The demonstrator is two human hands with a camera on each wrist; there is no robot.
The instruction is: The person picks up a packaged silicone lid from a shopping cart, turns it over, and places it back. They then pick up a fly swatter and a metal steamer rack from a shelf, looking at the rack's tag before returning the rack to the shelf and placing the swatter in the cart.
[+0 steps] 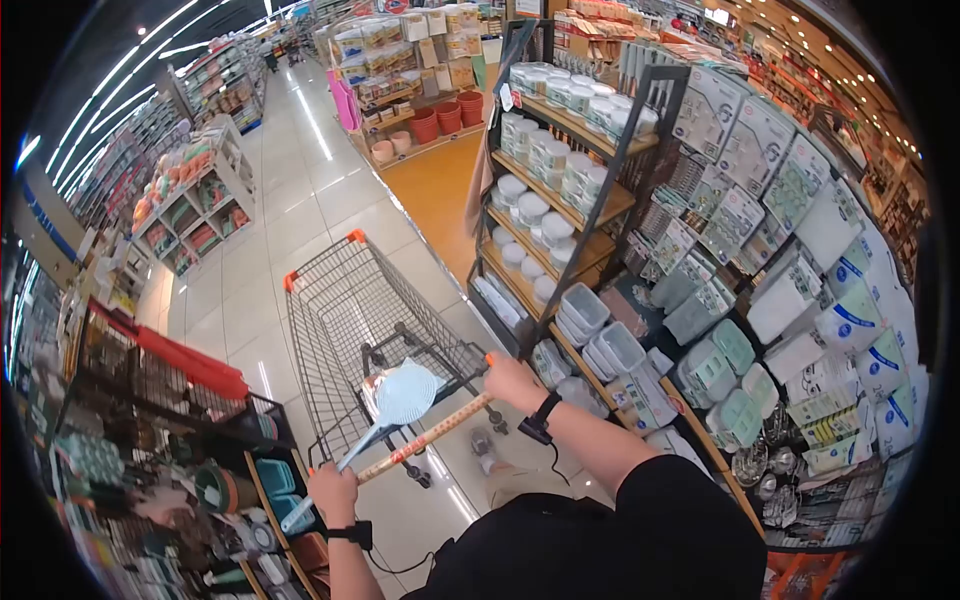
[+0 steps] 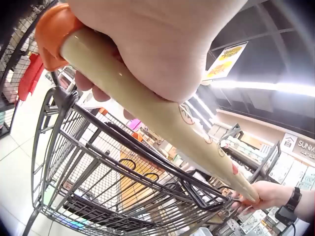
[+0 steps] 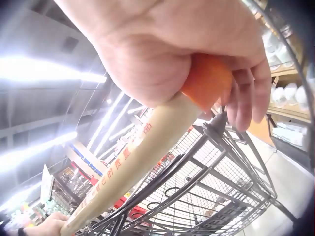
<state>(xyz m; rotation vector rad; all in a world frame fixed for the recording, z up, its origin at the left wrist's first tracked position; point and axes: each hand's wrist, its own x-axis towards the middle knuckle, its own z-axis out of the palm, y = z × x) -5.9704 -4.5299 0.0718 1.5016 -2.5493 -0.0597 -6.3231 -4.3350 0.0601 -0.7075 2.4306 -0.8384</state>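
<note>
Hands on cart, both engaged. Left hand (image 1: 335,492) wraps the near end of the handle bar (image 1: 425,440), fingers curled under it; the left wrist view shows the palm over the bar beside its orange end cap (image 2: 51,29). Right hand (image 1: 515,383) closes round the far end of the bar; in the right wrist view its fingers fold over the other orange cap.

Shopping cart (image 1: 340,300): wire basket runs straight ahead of both hands and looks bare of goods. Only item aboard is a blue utensil (image 1: 403,395), long-shafted with a round flat head. Swatter or skimmer, cannot tell. Head lies just beyond the bar between the hands, over the folded seat flap. Shaft runs back to the left hand and its tip sticks out below that hand. It looks pinned under the left fingers against the bar, but the wrist view does not confirm this.

Surroundings: shelf rack (image 1: 610,205) of lidded storage containers close off the right hand; wire display rack (image 1: 200,365) close off the left hand.

Judgement: step in hand is pushing the cart along the aisle, utensil already picked up. Next move calls for an even push from both hands, wheels kept off the right-hand rack, and the left grip tight enough to hold the shaft.
</note>
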